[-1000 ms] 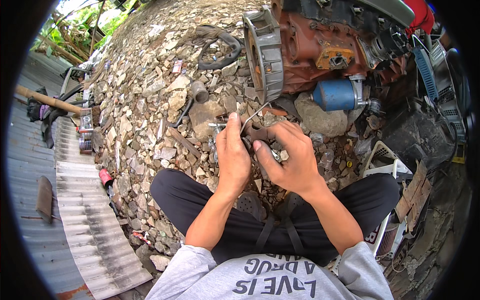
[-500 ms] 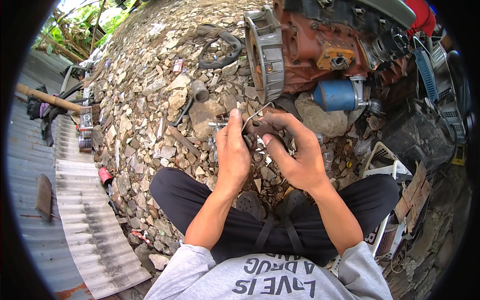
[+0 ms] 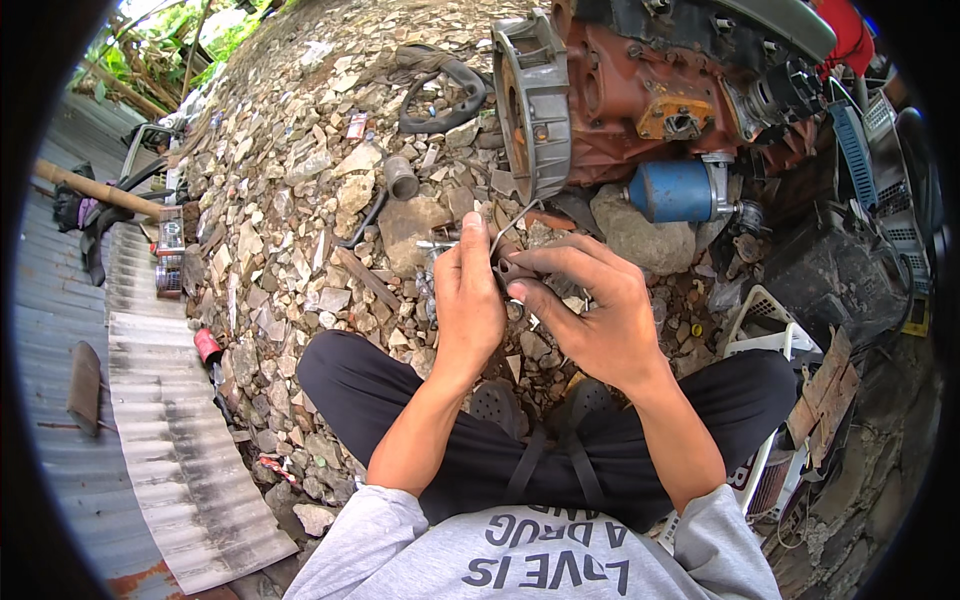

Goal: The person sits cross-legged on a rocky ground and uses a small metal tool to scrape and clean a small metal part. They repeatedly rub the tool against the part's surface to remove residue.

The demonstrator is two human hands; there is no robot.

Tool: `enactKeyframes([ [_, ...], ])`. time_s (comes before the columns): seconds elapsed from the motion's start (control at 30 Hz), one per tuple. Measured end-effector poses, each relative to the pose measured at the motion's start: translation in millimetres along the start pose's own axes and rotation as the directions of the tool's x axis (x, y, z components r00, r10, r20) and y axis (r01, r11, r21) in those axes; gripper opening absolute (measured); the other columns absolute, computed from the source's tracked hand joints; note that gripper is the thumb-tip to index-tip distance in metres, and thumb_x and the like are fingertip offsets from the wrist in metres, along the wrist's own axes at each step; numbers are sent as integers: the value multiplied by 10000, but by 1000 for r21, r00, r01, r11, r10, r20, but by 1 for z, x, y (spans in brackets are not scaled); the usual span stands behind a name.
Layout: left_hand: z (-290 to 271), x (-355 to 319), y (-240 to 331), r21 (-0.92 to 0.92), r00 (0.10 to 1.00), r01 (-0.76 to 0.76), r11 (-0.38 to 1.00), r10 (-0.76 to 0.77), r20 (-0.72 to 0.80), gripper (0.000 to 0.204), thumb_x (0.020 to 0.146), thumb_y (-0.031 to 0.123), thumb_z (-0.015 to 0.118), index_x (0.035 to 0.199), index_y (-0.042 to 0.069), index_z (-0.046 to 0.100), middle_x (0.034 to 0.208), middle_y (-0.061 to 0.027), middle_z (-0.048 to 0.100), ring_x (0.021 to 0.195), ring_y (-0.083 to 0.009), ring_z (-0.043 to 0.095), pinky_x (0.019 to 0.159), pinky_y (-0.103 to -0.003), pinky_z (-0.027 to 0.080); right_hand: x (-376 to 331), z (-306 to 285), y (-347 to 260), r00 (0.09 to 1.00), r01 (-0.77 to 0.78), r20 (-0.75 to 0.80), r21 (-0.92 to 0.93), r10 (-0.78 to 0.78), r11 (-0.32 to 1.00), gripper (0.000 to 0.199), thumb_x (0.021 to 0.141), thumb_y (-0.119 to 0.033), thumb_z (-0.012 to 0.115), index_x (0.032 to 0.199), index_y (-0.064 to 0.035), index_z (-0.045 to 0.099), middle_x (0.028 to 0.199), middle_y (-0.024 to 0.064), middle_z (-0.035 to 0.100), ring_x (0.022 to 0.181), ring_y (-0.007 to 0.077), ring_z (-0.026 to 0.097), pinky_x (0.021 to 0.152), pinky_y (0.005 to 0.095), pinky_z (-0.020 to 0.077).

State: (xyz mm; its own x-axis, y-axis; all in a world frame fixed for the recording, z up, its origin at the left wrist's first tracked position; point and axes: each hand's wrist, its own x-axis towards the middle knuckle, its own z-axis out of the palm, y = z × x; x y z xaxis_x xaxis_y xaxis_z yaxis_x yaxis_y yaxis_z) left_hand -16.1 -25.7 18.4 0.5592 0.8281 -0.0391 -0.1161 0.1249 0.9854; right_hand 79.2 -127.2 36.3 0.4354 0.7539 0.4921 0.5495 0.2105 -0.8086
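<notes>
head view, dark part (image 3: 507,269) half hidden between hands (image 3: 468,305), engine (image 3: 615,85) cut off

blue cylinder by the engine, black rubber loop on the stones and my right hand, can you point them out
Blue cylinder (image 3: 672,191): head view, middle of its side.
Black rubber loop (image 3: 473,92): head view, thick right-hand stretch.
Right hand (image 3: 612,320): head view, back of the hand.

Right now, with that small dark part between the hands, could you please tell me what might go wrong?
The small dark part between the left hand and the right hand could slip and get lost among the loose stones. The thin bent rod jutting out near both might poke or snag a hand.
</notes>
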Motion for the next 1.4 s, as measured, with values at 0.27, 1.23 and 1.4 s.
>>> enactKeyframes([
  [0.27, 5, -4, 7, 96, 998, 30, 995, -24, -64, 513, 1053, 385, 385, 758, 17, 588, 669, 15, 510, 615, -70, 421, 564, -262, 344, 2, -14, -10, 761, -649, 312, 397, 569, 649, 146, 892, -44, 676, 1014, 34, 658, 778, 74, 676, 721, 107, 621, 663, 290, 509],
  [1.23, 8, -3, -17, -120, 980, 198, 973, -200, -8, 480, 1050, 338, 363, 752, 29, 579, 674, 4, 550, 601, -72, 444, 567, -285, 378, -14, 32, 16, 959, -165, -224, 61, 174, 984, 118, 882, -50, 668, 970, 10, 617, 805, 126, 667, 676, 191, 629, 657, 324, 497],
  [1.4, 16, -1, -3, -281, 955, 282, 917, -297, -11, 413, 1027, 338, 416, 774, 51, 573, 672, -14, 558, 540, -93, 487, 486, -252, 391, -20, 33, 22, 943, -231, -178, 264, 283, 936, 144, 909, -67, 657, 1016, 22, 622, 805, 109, 660, 688, 127, 610, 660, 276, 492],
])
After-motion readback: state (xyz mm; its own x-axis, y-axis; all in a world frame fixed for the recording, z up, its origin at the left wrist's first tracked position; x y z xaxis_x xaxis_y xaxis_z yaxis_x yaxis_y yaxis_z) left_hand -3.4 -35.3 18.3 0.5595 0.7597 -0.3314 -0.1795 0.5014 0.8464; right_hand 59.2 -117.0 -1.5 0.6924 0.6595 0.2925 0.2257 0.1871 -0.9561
